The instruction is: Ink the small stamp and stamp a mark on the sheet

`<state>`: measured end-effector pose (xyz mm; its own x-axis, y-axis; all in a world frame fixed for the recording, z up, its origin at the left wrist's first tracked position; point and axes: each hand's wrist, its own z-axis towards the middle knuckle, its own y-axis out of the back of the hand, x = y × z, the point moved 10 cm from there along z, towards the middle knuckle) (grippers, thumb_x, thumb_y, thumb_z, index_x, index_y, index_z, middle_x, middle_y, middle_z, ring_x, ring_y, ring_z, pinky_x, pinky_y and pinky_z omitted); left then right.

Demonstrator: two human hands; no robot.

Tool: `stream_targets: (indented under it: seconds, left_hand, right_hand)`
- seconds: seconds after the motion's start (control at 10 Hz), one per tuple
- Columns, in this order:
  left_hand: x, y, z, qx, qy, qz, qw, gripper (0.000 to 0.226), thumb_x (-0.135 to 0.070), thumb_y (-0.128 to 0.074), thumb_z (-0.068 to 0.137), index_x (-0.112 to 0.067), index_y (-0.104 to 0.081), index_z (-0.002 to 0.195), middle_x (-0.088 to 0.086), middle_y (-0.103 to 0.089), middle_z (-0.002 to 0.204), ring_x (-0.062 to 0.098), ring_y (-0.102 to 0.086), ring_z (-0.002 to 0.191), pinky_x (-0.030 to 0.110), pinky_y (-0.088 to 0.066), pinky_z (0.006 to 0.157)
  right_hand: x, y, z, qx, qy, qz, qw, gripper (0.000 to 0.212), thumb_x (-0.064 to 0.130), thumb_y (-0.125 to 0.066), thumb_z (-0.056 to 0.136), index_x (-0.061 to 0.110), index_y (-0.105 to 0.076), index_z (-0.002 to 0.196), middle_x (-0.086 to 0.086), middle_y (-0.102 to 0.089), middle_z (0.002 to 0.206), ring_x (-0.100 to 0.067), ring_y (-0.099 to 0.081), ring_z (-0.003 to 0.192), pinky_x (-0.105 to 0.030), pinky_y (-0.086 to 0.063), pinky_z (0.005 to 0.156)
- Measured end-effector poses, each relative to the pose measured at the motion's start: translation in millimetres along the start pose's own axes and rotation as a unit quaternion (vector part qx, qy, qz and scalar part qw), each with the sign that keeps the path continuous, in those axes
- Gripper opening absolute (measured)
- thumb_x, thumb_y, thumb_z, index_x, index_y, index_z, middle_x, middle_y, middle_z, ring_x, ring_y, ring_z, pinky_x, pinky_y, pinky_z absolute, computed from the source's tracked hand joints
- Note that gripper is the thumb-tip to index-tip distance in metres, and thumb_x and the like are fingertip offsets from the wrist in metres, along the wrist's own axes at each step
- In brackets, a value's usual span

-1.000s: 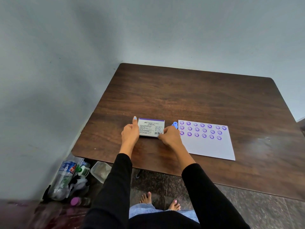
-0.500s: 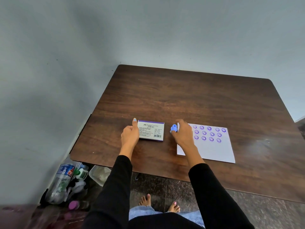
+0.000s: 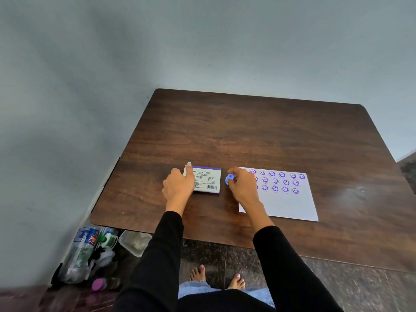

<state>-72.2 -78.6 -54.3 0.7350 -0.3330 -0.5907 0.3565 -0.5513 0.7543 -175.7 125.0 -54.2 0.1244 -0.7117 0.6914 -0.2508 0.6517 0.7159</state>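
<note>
Floor clutter: plastic bottles [image 3: 84,251] and a tub [image 3: 134,242] sit under the table's left edge, well apart from your work and no part of it.

Left hand: your left hand [image 3: 179,186] lies on the left end of the stamp pad box [image 3: 207,180], forefinger stretched along its far left corner and the rest loosely curled, bracing the box, not clenched round it. I'd judge you hold it there so the box won't skid when you lift the lid (it looks shut, label upward, so no ink is exposed yet).

Stamp pad box: flat on the table [image 3: 247,131], touching your left hand, just beside your right.

Small stamp: the blue small stamp [image 3: 229,178] is pinched in your right fingertips, its round end turned toward the box, held in the gap between box and sheet.

Right hand: your right hand [image 3: 242,188] is closed on the stamp, hovering over the sheet's left edge; whether the stamp touches the table I cannot tell.

Sheet: the white sheet [image 3: 283,203] lies flat to the right, three rows of purple smiley marks [image 3: 275,181] across its far half, the near half bare (room for the next mark).

Step in hand: likely opening the pad, since inking must come first.
</note>
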Motion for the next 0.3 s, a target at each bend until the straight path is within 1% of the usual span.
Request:
stream_targets:
  seconds: [0.1, 0.2, 0.3]
  left_hand:
    - [-20, -3, -10, -0.029, -0.055, 0.032, 0.998, 0.057, -0.047, -0.036, 0.096, -0.003, -0.044, 0.131, 0.019, -0.05, 0.134, 0.037, -0.04, 0.126, 0.048, -0.031, 0.103]
    - [-43, -6, -28, -0.074, -0.154, -0.01, 0.985, 0.058, -0.034, -0.039, 0.098, 0.0, -0.026, 0.143, 0.021, -0.029, 0.151, 0.034, -0.025, 0.139, 0.047, -0.023, 0.111]
    - [-64, -20, -61, -0.116, -0.288, -0.027, 0.95, 0.063, -0.021, -0.041, 0.097, 0.001, -0.011, 0.148, 0.017, -0.009, 0.158, 0.029, -0.008, 0.146, 0.04, -0.012, 0.116]
  right_hand:
    - [-8, -1, -1, 0.009, -0.016, 0.011, 1.0, 0.03, 0.01, -0.06, 0.081, 0.014, -0.061, 0.11, -0.008, -0.069, 0.111, -0.027, -0.062, 0.102, -0.038, -0.051, 0.086]
    - [-14, 10, -5, -0.034, -0.036, 0.009, 0.999, 0.028, 0.014, -0.057, 0.079, 0.019, -0.058, 0.106, -0.002, -0.065, 0.113, -0.025, -0.057, 0.107, -0.037, -0.045, 0.082]
    - [-22, 33, -15, -0.162, -0.02, 0.002, 0.987, 0.035, 0.006, -0.053, 0.08, 0.014, -0.055, 0.114, -0.008, -0.061, 0.121, -0.029, -0.053, 0.112, -0.04, -0.044, 0.089]
